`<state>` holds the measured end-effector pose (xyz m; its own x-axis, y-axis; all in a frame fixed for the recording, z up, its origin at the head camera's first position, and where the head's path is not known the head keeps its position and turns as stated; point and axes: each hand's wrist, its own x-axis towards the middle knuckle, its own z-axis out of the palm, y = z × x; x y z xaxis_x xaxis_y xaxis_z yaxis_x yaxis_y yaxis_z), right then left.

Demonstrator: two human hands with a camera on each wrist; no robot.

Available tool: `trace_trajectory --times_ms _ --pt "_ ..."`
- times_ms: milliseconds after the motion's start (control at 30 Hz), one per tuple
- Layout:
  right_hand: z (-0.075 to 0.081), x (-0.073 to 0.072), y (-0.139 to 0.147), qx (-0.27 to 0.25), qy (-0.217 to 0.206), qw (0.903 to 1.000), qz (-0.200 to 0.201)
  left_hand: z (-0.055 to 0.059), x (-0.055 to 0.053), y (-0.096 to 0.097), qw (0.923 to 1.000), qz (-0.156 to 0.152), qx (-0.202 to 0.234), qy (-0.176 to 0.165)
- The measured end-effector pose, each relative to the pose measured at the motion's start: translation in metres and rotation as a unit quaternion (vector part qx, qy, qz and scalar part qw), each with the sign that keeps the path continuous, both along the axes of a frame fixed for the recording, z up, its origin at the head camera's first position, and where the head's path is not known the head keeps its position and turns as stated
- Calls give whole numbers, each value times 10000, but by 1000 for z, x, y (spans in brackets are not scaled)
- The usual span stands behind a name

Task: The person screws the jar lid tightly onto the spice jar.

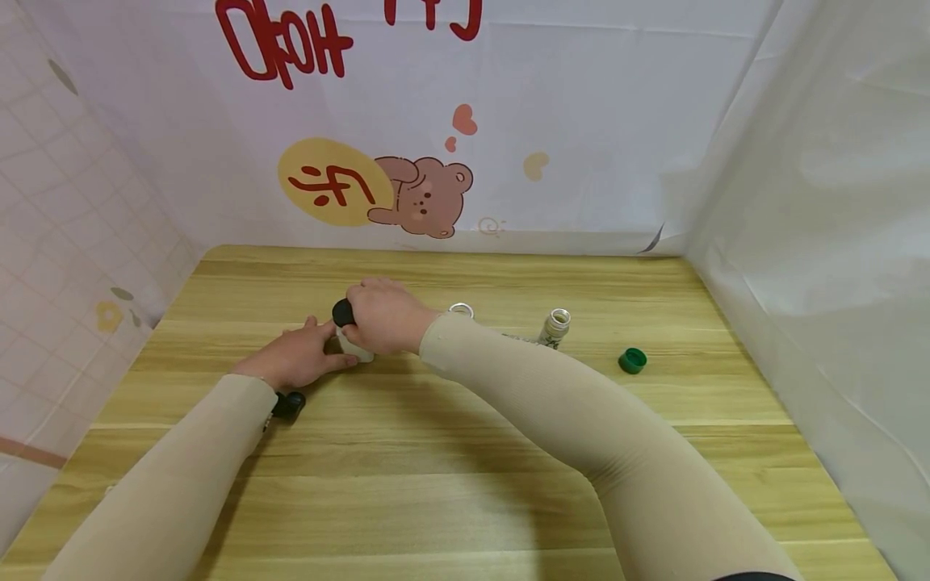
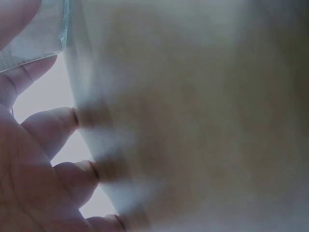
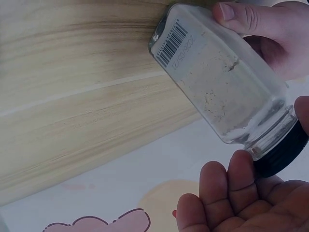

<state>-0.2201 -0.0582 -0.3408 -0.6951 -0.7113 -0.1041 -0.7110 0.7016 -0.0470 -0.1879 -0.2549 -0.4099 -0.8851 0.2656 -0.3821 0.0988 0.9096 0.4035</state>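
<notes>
A clear square glass jar (image 3: 217, 82) with a black screw lid (image 3: 282, 152) stands at the left of the wooden table, lid end up. Pale flecks and a printed barcode show on its side in the right wrist view. My left hand (image 1: 301, 355) grips the jar's body low down, thumb on the near side. From the right, my right hand (image 1: 388, 316) holds the black lid between thumb and fingers. In the left wrist view, a corner of the jar (image 2: 36, 43) shows between the thumb and index finger, while the other fingers (image 2: 53, 128) spread beside it.
An uncapped small glass bottle (image 1: 555, 327) stands right of centre, beyond my right sleeve. Farther right, a green cap (image 1: 633, 361) lies on the table. Another open glass rim (image 1: 461, 309) peeks over the right forearm, its body hidden. A printed white sheet (image 1: 581, 121) hangs behind the table.
</notes>
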Motion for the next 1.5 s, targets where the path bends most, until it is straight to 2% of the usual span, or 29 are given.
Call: trace_trajectory --times_ms 633,1033,1333,1500 --pt "-3 2 1 -6 138 9999 55 1 -1 1 9999 47 12 -113" --pt "-1 2 2 -79 144 9998 -131 1 0 0 9999 70 67 -139" --pt "0 -1 1 -95 -174 9987 -478 1 1 1 9998 9 161 -100" --pt "5 -4 -1 34 -397 9984 -406 1 1 1 9999 22 89 -75"
